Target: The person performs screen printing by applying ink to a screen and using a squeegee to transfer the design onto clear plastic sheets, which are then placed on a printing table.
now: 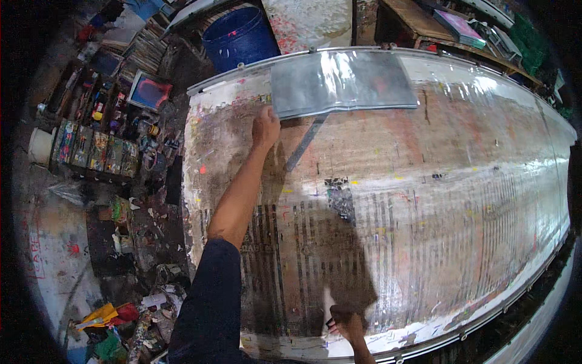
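Observation:
My left hand has its fingers closed on the lower left corner of a glossy grey, see-through sheet, which lies along the far edge of a long, paint-stained work table. A dark narrow strip runs diagonally below the sheet. Down near the table's near edge, my right hand has curled fingers; whether the dark patch at them is an object or shadow I cannot make out.
A blue drum stands behind the table, and a wooden bench holds stacked items at the back right. Cluttered crates, a white bucket and coloured scraps lie along the left. Rails edge the table.

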The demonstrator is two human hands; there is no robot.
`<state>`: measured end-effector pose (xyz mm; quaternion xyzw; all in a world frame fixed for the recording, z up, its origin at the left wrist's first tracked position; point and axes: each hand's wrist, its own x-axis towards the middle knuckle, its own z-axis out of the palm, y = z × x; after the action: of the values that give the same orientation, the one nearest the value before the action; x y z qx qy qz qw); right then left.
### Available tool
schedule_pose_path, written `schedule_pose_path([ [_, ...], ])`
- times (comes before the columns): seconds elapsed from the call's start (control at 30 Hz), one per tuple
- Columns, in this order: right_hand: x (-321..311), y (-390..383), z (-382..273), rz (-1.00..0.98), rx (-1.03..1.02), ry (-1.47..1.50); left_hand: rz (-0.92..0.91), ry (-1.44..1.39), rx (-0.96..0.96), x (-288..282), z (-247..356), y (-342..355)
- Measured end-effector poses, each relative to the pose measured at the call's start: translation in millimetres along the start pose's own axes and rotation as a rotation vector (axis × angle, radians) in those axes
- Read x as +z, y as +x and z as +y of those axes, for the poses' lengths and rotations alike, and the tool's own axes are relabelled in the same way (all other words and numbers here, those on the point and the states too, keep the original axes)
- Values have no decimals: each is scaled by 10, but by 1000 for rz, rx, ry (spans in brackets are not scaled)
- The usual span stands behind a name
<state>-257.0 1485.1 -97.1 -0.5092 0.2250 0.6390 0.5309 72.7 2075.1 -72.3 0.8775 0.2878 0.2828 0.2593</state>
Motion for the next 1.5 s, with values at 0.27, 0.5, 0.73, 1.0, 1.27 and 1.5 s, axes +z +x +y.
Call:
schedule_pose_path([
  [0.27,235,-199,-340,61,51,345,-94,237,-302,240,208,301],
  [0.5,200,-101,-180,97,62,167,-69,242,-448,235,238,349],
  [0.73,154,-44,-111,122,-8,-273,-12,218,-476,314,163,461],
  [1.0,78,10,-8,147,-115,-497,-234,-671,-643,196,13,554],
  [1.27,-154,195,154,40,120,-274,-138,-827,-484,-356,1213,608],
  [1.5,367,125,-720,122,-712,-402,-184,-1162,-442,-1075,2271,-1041],
])
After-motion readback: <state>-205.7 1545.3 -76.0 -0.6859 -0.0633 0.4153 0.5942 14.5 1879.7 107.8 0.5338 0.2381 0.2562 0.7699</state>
